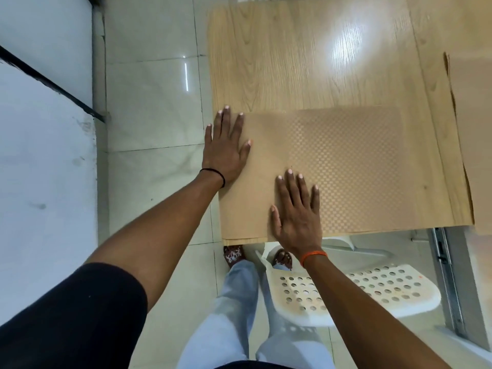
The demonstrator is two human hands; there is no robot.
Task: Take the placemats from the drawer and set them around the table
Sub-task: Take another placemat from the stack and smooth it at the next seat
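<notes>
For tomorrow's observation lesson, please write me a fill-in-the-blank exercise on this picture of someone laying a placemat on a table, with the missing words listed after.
1. Both the left hand and the right hand lie ____ on the placemat, fingers straight.
2. The placemat rests on a ____ table.
3. The white chair below the table edge has a seat full of round ____.
4. The right wrist wears an ____ band.

Missing words: flat; wooden; holes; orange
</notes>
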